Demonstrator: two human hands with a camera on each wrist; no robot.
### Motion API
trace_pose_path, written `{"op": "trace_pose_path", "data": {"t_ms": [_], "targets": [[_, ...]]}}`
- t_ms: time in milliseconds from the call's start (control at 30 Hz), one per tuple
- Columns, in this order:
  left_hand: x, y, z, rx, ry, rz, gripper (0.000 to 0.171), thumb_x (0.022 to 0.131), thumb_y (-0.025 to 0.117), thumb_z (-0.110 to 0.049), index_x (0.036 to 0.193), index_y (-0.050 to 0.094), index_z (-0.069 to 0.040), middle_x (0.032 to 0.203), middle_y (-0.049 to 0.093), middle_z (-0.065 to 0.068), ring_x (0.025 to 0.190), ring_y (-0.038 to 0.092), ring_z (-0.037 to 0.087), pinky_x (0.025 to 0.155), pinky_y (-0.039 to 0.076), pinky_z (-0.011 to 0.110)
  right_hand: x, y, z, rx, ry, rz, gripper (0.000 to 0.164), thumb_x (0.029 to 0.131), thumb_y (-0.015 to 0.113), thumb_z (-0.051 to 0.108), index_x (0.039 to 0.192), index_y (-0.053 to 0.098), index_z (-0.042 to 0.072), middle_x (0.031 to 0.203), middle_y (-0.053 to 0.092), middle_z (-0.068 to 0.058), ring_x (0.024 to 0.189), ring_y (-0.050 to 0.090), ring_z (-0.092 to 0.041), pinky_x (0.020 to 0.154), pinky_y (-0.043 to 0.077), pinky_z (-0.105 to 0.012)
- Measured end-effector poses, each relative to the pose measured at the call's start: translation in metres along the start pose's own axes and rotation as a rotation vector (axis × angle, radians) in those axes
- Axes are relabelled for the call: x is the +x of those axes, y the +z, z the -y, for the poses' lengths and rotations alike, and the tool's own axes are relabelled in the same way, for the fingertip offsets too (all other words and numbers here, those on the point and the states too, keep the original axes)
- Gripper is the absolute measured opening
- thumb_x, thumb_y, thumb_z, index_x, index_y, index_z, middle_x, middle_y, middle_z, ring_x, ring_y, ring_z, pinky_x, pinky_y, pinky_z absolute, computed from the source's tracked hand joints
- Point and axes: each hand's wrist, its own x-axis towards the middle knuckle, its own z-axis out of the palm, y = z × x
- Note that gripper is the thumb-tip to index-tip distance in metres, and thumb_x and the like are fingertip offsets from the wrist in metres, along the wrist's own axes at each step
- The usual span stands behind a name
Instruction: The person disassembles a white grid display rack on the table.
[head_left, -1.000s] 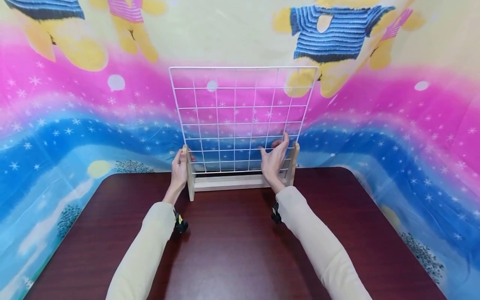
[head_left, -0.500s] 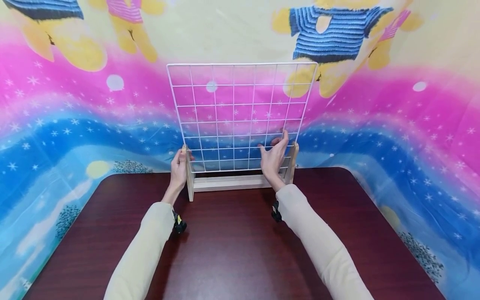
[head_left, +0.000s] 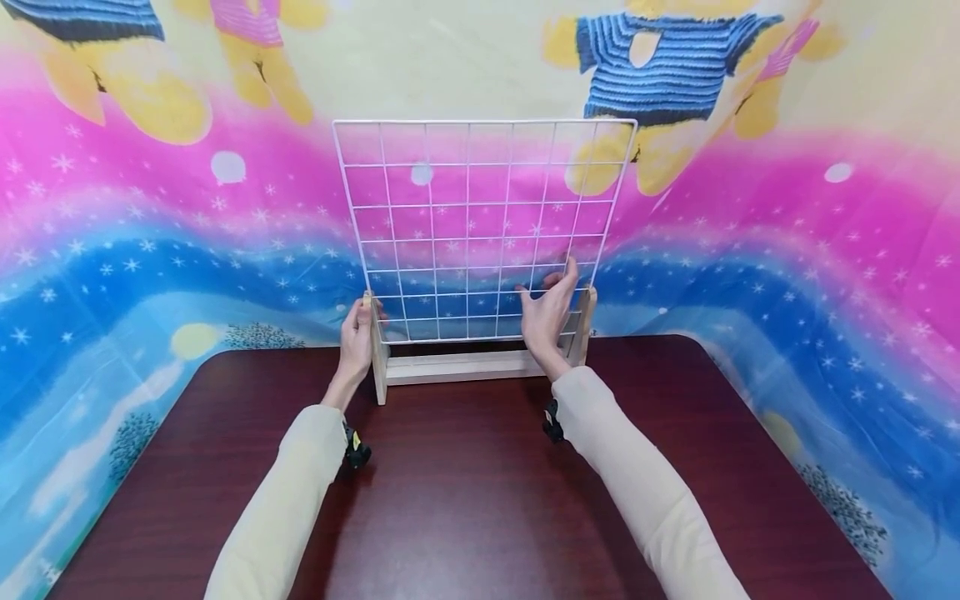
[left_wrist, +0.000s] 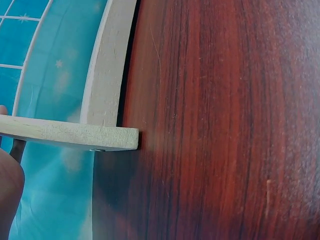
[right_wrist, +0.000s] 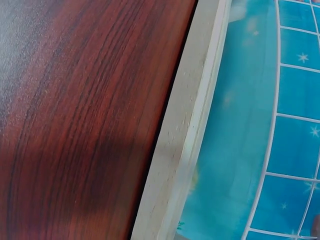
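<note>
A wooden stand (head_left: 457, 367) with two side posts and a low crossbar stands near the table's far edge. Between its posts rises a white wire grid panel (head_left: 468, 225). My left hand (head_left: 357, 337) grips the left side post (head_left: 378, 358), its fingertips (head_left: 383, 315) showing past the inner side. In the left wrist view, part of that hand (left_wrist: 9, 187) shows beside the post (left_wrist: 75, 132). My right hand (head_left: 547, 321) is at the grid's lower right, beside the right side post (head_left: 587, 321). Its thumb and index finger are spread apart, fingertips right at the wires.
The dark red wooden table (head_left: 457, 483) extends toward me below the stand. Behind it hangs a printed cloth (head_left: 712, 208) with bears and snowflakes, curving round both sides of the table. The crossbar (right_wrist: 182, 125) runs along the table in the right wrist view.
The grid's top edge has risen in the head view, and its lower wires have shifted up slightly against the posts. Both hands keep nearly the same places.
</note>
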Motion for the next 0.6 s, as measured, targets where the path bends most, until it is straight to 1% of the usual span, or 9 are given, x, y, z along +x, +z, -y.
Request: {"op": "trace_pose_path", "data": {"t_ms": [133, 333, 433, 600], "targets": [[-0.002, -0.001, 0.001, -0.001, 0.006, 0.009, 0.059, 0.104, 0.032, -0.036, 0.115, 0.047, 0.020, 0.100, 0.050, 0.045, 0.091, 0.050, 0.064, 0.082, 0.046, 0.062, -0.001, 0.000, 0.001, -0.009, 0.007, 0.006, 0.089, 0.081, 0.079, 0.012, 0.149, 0.021, 0.013, 0.102, 0.046, -0.007, 0.088, 0.048, -0.023, 0.071, 0.041, -0.037], [-0.003, -0.001, 0.002, -0.001, 0.014, 0.013, 0.060, 0.103, 0.032, -0.038, 0.114, 0.046, 0.020, 0.097, 0.051, 0.044, 0.089, 0.050, 0.064, 0.081, 0.043, 0.066, 0.001, -0.001, 0.004, -0.008, 0.015, 0.010, 0.089, 0.081, 0.079, 0.010, 0.148, 0.022, 0.012, 0.100, 0.046, -0.006, 0.086, 0.048, -0.023, 0.069, 0.041, -0.037], [-0.003, -0.001, 0.002, -0.006, 0.003, 0.008, 0.060, 0.103, 0.033, -0.039, 0.114, 0.046, 0.019, 0.098, 0.052, 0.043, 0.090, 0.051, 0.063, 0.082, 0.043, 0.066, 0.004, -0.001, 0.006, 0.012, 0.013, 0.011, 0.089, 0.080, 0.079, 0.008, 0.148, 0.022, 0.012, 0.100, 0.046, -0.008, 0.088, 0.048, -0.023, 0.072, 0.042, -0.035], [-0.003, 0.000, 0.002, -0.024, -0.015, 0.009, 0.055, 0.105, 0.032, -0.033, 0.115, 0.045, 0.019, 0.098, 0.051, 0.045, 0.091, 0.049, 0.063, 0.085, 0.043, 0.064, 0.012, -0.001, 0.012, 0.042, 0.006, 0.000, 0.088, 0.080, 0.079, 0.006, 0.148, 0.023, 0.012, 0.100, 0.046, -0.008, 0.088, 0.048, -0.022, 0.075, 0.042, -0.033]]}}
